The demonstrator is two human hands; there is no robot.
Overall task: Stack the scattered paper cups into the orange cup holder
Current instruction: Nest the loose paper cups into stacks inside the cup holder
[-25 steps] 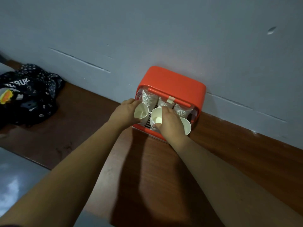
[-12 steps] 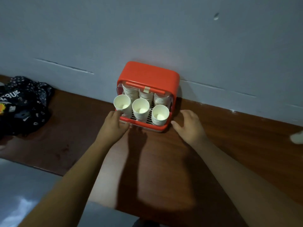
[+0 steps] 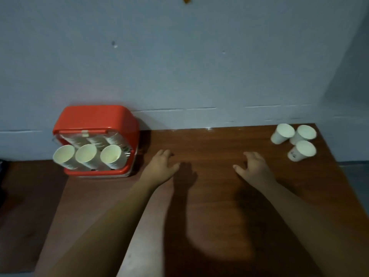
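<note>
**A:** Where is the cup holder from where you stand?

**B:** At the left of the frame. The orange cup holder [image 3: 95, 118] sits on the table [image 3: 209, 140] with its back to the wall [image 3: 179, 66]. Its front is open, and three stacks [image 3: 86, 155] of cups lie inside, side by side, with their mouths facing out towards us.

**A:** And the loose ones?

**B:** Three loose cups [image 3: 302, 150] stand at the far right, near the table's back corner and well apart from the holder. They are mouth up and bunched close, two behind and one in front. The front one has a small dark mark on its side.

**A:** What about the hands?

**B:** The left hand [image 3: 162, 166] is near the middle of the frame, just right of the holder. It is palm down, with loose, slightly spread fingers, and it holds nothing. The right hand [image 3: 254, 166] is further right, between the left hand and the loose cups. It is also empty, with relaxed fingers and the thumb sticking out to the left.

**A:** Are they resting on the wood?

**B:** They are low over it, but I can't tell whether they touch. Dark shadows lie on the table under both arms.
</note>
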